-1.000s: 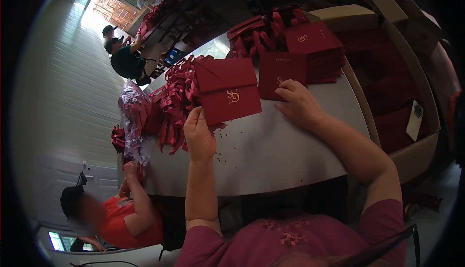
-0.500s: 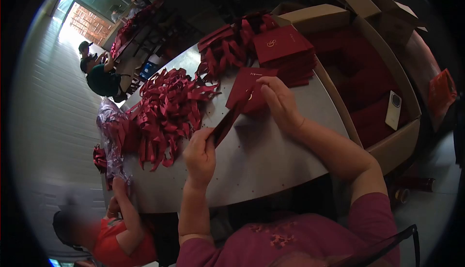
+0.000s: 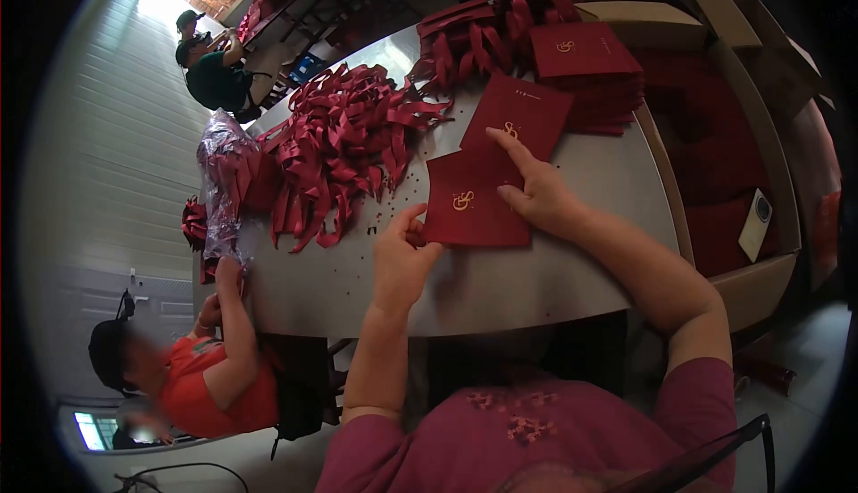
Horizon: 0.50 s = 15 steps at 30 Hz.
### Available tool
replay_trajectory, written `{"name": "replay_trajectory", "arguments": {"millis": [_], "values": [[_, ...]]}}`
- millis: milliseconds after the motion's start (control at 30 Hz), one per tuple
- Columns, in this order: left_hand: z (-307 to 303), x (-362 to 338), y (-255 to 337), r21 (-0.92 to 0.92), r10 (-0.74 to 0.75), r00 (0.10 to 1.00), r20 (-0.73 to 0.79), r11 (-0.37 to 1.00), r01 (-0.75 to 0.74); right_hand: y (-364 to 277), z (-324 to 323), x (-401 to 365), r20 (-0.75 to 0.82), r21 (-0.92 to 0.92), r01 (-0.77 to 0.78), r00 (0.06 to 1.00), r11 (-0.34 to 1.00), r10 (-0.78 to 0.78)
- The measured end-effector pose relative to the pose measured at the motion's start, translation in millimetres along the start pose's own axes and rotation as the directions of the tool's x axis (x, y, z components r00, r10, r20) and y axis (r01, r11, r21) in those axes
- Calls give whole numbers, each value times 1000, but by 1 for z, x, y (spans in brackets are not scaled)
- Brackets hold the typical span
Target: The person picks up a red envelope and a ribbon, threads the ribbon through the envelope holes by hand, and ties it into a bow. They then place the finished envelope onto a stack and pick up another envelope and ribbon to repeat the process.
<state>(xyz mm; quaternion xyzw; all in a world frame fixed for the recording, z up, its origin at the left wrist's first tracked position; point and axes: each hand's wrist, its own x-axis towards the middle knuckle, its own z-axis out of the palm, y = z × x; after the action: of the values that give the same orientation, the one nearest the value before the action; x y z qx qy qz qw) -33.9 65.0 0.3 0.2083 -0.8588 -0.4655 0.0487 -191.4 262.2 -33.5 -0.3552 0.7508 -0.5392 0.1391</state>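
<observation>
A flat dark red paper bag (image 3: pixel 478 216) with a gold emblem lies low over the table in front of me. My left hand (image 3: pixel 407 247) pinches its lower left edge between thumb and fingers. Across its upper right side rests my right hand (image 3: pixel 550 198), open, index finger stretched and thumb apart. That index finger reaches onto a second flat red bag (image 3: pixel 536 104) beyond, which the nearer bag partly overlaps. The right hand's other fingers are mostly hidden.
A stack of red bags (image 3: pixel 594 50) stands behind, beside ribboned bundles (image 3: pixel 474 46). A heap of red ribbons (image 3: pixel 349 144) covers the table's left. At right, a cardboard box (image 3: pixel 786 162) holds red pieces and a phone (image 3: pixel 755 225). A person in orange (image 3: pixel 219 377) works at left.
The bag in my left hand has turned from edge-on to flat, face up. My right hand has come down onto its upper right side. The whole view has shifted.
</observation>
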Motion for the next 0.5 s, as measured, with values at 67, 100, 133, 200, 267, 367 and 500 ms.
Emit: {"name": "replay_trajectory", "arguments": {"millis": [67, 100, 133, 200, 267, 367, 500], "values": [[0, -1, -5, -255, -35, 999, -12, 966, 31, -9, 2, -3, 60, -39, -15, 998, 999, 17], [0, -1, -3, -257, -26, 1000, -1, 966, 25, -8, 4, -3, 48, -45, -20, 999, 999, 23], [1, -2, -1, -437, -77, 996, -36, 898, 53, -4, 7, -3, 28, -45, 33, 999, 998, -32], [-5, 3, -3, -601, -133, 990, -54, 796, 74, -6, 7, -3, 4, -48, 83, 997, 995, -83], [-20, 12, -17, -709, -312, 944, 110, 641, 294, -15, 2, -5, 73, -16, 27, 997, 999, -26], [-18, 21, -27, -487, -283, 957, 70, 827, 280, 3, 16, -4, 21, -38, 164, 986, 986, -164], [6, 20, -14, -412, -145, 985, -90, 906, 95, -11, 8, -5, 48, -47, 4, 999, 999, -2]]}}
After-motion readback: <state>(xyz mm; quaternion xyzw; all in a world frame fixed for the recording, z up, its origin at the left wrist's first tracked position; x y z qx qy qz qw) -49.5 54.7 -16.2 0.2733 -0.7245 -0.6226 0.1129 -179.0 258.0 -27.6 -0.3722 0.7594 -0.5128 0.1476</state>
